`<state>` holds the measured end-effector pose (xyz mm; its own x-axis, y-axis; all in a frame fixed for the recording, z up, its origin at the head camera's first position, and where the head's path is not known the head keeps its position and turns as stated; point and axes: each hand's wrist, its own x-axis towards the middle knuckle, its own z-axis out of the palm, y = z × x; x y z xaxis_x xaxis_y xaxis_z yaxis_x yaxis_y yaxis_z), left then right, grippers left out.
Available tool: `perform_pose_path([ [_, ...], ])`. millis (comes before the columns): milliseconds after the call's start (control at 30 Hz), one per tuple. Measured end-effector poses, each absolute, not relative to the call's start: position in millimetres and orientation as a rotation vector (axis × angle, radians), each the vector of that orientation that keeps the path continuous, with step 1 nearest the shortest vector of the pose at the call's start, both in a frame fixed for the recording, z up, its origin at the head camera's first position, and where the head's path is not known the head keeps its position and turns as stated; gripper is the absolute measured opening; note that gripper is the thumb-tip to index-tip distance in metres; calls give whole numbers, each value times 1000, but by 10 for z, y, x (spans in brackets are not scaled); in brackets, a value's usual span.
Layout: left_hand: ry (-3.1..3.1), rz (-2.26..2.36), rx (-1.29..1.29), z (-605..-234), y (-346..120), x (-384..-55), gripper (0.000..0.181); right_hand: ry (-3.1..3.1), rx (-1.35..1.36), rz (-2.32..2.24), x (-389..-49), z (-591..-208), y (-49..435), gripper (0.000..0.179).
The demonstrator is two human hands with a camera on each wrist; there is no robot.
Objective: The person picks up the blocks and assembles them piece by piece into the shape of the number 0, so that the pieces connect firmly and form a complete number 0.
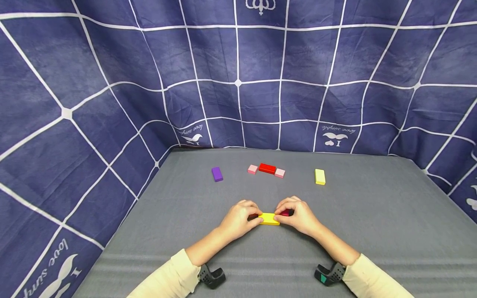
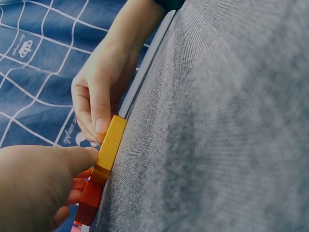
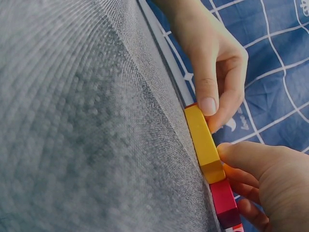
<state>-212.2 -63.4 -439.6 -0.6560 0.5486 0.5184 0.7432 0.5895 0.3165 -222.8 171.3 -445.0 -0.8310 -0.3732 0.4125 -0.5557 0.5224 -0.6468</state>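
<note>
A yellow block (image 1: 269,219) lies on the grey cloth between my two hands. My left hand (image 1: 240,219) pinches its left end with thumb and fingertips, and my right hand (image 1: 298,214) does the same at the right end. Partly covered by the left fingers is a red block (image 2: 89,203), close to the yellow block's end in the left wrist view. A crimson block (image 3: 224,203) sits at the other end, beside the right fingers and mostly hidden by them in the head view.
Farther back, a bright red block (image 1: 267,168) stands between two small pink blocks, one left (image 1: 252,169) and one right (image 1: 280,173). A purple block (image 1: 217,174) lies to the left and a pale yellow block (image 1: 319,176) to the right. A blue checked curtain (image 1: 261,99) hangs behind the table.
</note>
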Motion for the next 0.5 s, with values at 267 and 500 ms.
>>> perform_pose_path([
  [267, -2466, -725, -1048, -4377, -636, -2115, 13, -2502, 808, 1206, -2231, -4430, 1729, 18],
  [500, -2470, -728, -1035, -4383, -646, -2120, 13, -2530, 670, 1151, -2370, -4330, 1916, 21],
])
